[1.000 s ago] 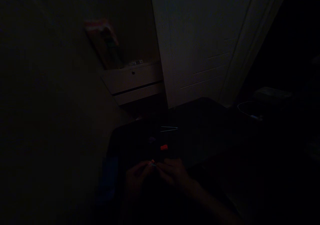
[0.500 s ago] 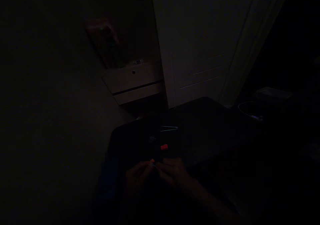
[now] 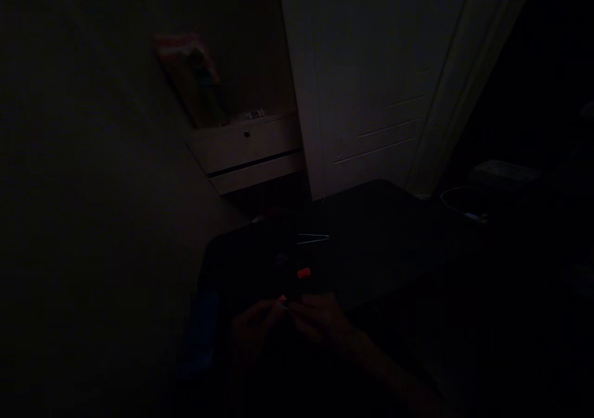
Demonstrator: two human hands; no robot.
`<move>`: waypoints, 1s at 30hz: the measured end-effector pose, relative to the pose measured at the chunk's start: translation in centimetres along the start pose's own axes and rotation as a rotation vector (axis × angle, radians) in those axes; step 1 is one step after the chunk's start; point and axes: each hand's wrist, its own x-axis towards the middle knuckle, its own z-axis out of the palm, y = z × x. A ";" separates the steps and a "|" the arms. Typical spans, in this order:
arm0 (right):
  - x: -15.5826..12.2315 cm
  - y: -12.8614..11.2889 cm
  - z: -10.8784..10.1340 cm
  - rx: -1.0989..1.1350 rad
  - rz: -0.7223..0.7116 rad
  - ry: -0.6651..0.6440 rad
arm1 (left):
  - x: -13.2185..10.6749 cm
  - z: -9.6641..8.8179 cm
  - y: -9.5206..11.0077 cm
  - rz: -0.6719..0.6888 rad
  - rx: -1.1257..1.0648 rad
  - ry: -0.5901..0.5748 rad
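Observation:
The scene is very dark. My left hand (image 3: pixel 253 328) is closed, its fingertips pinching a small orange-red piece (image 3: pixel 283 298). Close beside it my right hand (image 3: pixel 321 319) is closed too, the fingers around a thin pale stick-like thing (image 3: pixel 284 307) whose tip meets the piece; its kind does not show. Just beyond the hands a small orange-red block (image 3: pixel 304 273) lies on the dark table (image 3: pixel 371 238). Behind it are V-shaped metal tweezers (image 3: pixel 314 242). A small dim purplish thing (image 3: pixel 281 259) lies to the left of the block.
A pale drawer unit (image 3: pixel 260 142) stands past the table, with a reddish picture-like box (image 3: pixel 185 77) above. A white panelled door (image 3: pixel 366 96) is behind. A pale cable (image 3: pixel 452 207) and a boxy thing (image 3: pixel 505 173) are at right. Something blue (image 3: pixel 202 331) is at lower left.
The view has shifted very slightly. Both hands keep nearly the same place and hold, and the things on the table have not moved.

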 end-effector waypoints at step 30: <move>-0.6 0.0 0.6 -0.046 0.012 0.083 | 0.3 -0.1 -1.0 -0.020 -0.107 0.014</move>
